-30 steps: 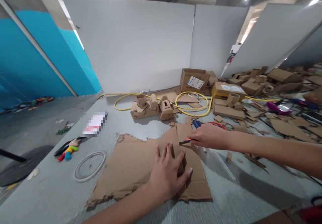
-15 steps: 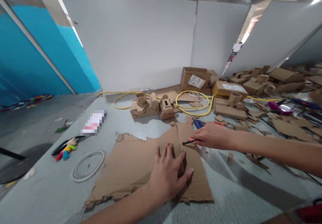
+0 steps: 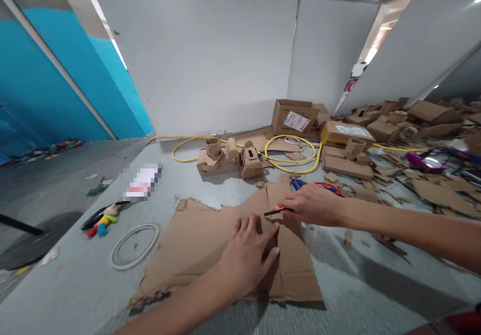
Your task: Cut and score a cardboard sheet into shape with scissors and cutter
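Note:
A flat piece of brown cardboard [image 3: 199, 239] with ragged edges lies on the grey table in front of me. My left hand [image 3: 246, 255] rests on it, fingers spread and pressing down left of a vertical crease. Closed around a slim dark utility knife [image 3: 276, 211] with an orange-red part, my right hand [image 3: 310, 204] is just beyond the left fingertips. The knife points left, its tip over the cardboard near the crease. Whether the tip touches the surface I cannot tell. Behind the right hand is a red loop [image 3: 336, 189], partly hidden.
Cardboard models [image 3: 218, 159] stand beyond the sheet, near a yellow hose [image 3: 293, 168] and an open carton [image 3: 281, 119]. A white ring [image 3: 114, 252] and a colourful toy figure [image 3: 102, 223] lie left. Cardboard scraps [image 3: 432, 192] clutter the right. White panels [image 3: 206, 64] rise behind.
My right hand has shifted left with the knife, bringing its tip over the crease. My left thumb has drawn in slightly. The whole view has turned a little.

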`<state>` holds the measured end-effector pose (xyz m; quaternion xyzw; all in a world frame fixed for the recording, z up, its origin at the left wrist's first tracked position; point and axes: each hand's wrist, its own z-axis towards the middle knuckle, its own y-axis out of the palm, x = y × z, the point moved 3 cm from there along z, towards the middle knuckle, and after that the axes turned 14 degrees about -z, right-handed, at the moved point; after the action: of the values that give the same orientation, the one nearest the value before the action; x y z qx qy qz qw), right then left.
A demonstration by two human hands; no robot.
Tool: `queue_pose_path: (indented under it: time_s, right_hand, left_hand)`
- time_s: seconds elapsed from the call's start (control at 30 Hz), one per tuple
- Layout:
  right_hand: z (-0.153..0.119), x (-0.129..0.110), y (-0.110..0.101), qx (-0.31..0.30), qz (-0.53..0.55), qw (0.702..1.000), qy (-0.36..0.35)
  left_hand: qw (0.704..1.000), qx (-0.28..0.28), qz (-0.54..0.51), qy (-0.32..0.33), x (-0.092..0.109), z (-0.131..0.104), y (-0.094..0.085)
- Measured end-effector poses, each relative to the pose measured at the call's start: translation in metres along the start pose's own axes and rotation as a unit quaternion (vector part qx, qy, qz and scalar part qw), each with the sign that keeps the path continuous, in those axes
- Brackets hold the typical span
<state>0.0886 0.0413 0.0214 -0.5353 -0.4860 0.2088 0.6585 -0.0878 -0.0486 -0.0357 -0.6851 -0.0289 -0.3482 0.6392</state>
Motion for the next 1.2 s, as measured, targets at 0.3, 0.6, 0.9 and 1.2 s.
queue_pose_path:
  time_s: [0.3,0.6,0.9,1.2]
  right_hand:
    - [0.002,0.001,0.002,-0.006,0.0,1.0,-0.01]
    - [0.004,-0.003,0.008,0.007,-0.019,1.0,0.005]
    - [0.017,-0.003,0.008,-0.026,-0.026,0.999,-0.009]
    - [0.012,0.006,0.008,-0.018,-0.001,1.0,-0.018]
  left_hand:
    - [1.0,0.005,0.011,-0.004,0.0,0.001,0.005]
    - [1.0,-0.006,0.016,-0.011,-0.002,0.002,0.006]
    - [0.999,0.013,0.031,-0.012,-0.007,0.004,0.014]
    - [1.0,0.002,0.022,-0.019,-0.006,0.002,0.012]
